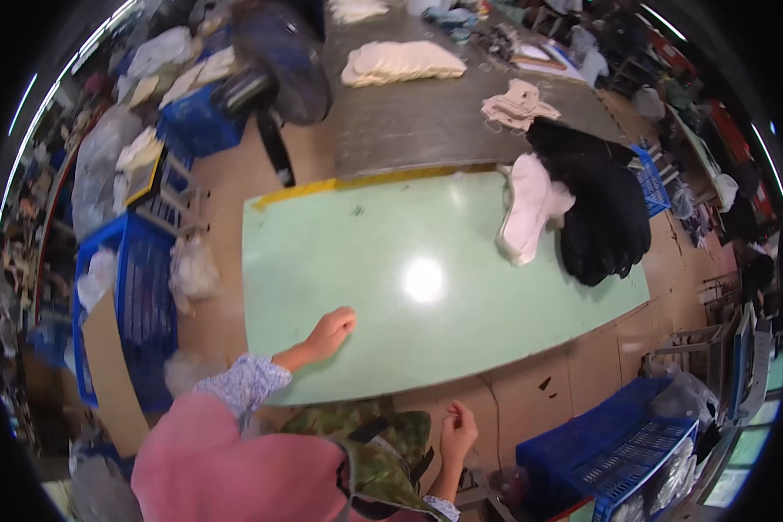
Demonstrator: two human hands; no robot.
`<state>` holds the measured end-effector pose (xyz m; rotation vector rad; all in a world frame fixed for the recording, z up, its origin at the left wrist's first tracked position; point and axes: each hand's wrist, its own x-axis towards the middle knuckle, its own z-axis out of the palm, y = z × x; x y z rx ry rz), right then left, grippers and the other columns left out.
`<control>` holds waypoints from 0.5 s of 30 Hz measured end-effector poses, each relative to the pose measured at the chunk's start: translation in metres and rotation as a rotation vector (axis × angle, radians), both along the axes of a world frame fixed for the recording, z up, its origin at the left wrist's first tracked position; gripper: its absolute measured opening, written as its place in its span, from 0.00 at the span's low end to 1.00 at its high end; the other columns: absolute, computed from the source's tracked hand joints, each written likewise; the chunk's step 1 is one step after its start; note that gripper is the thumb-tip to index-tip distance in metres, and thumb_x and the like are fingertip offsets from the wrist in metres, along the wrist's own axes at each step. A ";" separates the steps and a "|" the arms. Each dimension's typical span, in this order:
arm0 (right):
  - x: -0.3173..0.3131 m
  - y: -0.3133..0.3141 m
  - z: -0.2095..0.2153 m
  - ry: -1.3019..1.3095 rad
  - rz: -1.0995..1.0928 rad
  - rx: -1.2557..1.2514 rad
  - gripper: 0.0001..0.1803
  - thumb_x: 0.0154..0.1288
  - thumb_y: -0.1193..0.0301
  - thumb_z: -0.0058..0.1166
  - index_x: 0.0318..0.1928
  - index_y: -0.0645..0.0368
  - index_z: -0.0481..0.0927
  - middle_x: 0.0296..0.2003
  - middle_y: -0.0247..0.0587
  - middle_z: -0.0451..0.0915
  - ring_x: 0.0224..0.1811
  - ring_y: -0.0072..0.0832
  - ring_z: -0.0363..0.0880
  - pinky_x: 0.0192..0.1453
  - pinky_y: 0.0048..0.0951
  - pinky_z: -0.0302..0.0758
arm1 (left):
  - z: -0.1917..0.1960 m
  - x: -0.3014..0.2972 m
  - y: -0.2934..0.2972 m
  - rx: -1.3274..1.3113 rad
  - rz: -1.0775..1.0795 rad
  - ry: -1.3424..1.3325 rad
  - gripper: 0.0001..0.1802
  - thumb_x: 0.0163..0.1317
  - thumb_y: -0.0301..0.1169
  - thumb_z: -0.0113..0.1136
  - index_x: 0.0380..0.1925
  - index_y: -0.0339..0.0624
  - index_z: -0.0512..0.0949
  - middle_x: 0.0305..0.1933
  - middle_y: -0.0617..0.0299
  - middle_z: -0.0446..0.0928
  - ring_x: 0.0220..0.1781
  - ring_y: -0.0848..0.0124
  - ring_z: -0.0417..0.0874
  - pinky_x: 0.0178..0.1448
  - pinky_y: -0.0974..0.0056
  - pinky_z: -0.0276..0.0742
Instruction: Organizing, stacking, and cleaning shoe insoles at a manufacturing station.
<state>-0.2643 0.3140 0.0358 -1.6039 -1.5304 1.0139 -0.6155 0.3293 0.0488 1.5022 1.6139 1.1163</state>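
Observation:
My left hand (332, 333) is over the near left part of a pale green tabletop (365, 252). Its fingers are curled into a loose fist, and nothing shows in it. Beyond the table's near edge, my right hand (458, 431) hangs over the floor. Its fingers are loosely bent and apart, with no object visible in them. White padded, sole-shaped pieces (524, 209) lie at the table's right side, well away from both hands. Against them rests a large pile of black fabric pieces (602, 217).
A grey table (391, 130) adjoins the far edge, bearing a stack of cream pieces (402, 63) and pale pink pieces (519, 106). Blue crates stand at left (148, 300) and lower right (635, 470). A dark fan-like object (291, 70) rises beyond the far left corner.

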 end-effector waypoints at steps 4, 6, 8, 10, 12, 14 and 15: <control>-0.084 0.115 0.010 0.158 0.351 0.120 0.11 0.60 0.81 0.51 0.42 0.62 0.81 0.31 0.38 0.82 0.27 0.18 0.77 0.31 0.21 0.74 | -0.013 -0.030 0.045 0.012 0.053 0.074 0.05 0.54 0.23 0.46 0.23 0.36 0.62 0.24 0.54 0.61 0.28 0.57 0.64 0.34 0.59 0.62; -0.112 0.181 0.005 0.204 0.452 0.095 0.10 0.60 0.79 0.53 0.43 0.62 0.81 0.31 0.38 0.83 0.27 0.18 0.77 0.32 0.21 0.74 | -0.020 -0.037 0.074 0.023 0.119 0.119 0.04 0.53 0.23 0.47 0.23 0.37 0.62 0.24 0.54 0.61 0.29 0.56 0.65 0.34 0.59 0.62; -0.146 0.258 0.009 0.170 0.459 0.135 0.10 0.61 0.78 0.53 0.43 0.62 0.81 0.32 0.40 0.83 0.28 0.21 0.79 0.34 0.22 0.75 | -0.029 -0.042 0.109 0.088 0.144 0.258 0.02 0.50 0.21 0.46 0.22 0.38 0.64 0.25 0.54 0.64 0.30 0.55 0.67 0.35 0.57 0.64; -0.185 0.342 0.006 0.314 0.371 0.338 0.10 0.61 0.77 0.53 0.42 0.62 0.81 0.33 0.42 0.84 0.29 0.26 0.81 0.36 0.26 0.77 | -0.015 -0.031 0.145 0.112 0.136 0.340 0.02 0.49 0.21 0.46 0.22 0.39 0.65 0.26 0.54 0.65 0.31 0.55 0.68 0.35 0.56 0.65; -0.249 0.423 0.024 0.337 0.373 0.448 0.10 0.60 0.78 0.53 0.43 0.62 0.81 0.34 0.44 0.83 0.31 0.32 0.82 0.38 0.29 0.77 | -0.020 -0.035 0.166 0.099 0.136 0.444 0.04 0.46 0.20 0.48 0.23 0.41 0.68 0.27 0.54 0.67 0.32 0.53 0.69 0.36 0.55 0.66; -0.305 0.505 0.023 0.335 0.371 0.527 0.12 0.54 0.78 0.54 0.41 0.60 0.80 0.32 0.43 0.80 0.37 0.40 0.78 0.43 0.38 0.75 | -0.034 -0.029 0.189 0.114 0.121 0.606 0.06 0.46 0.21 0.50 0.25 0.43 0.70 0.27 0.55 0.68 0.32 0.53 0.70 0.36 0.55 0.67; -0.331 0.543 0.020 0.260 0.394 0.515 0.13 0.53 0.76 0.55 0.41 0.60 0.80 0.37 0.47 0.79 0.40 0.42 0.78 0.47 0.41 0.74 | -0.039 -0.030 0.195 0.088 0.128 0.637 0.06 0.46 0.21 0.50 0.25 0.43 0.70 0.27 0.55 0.68 0.32 0.53 0.70 0.36 0.55 0.67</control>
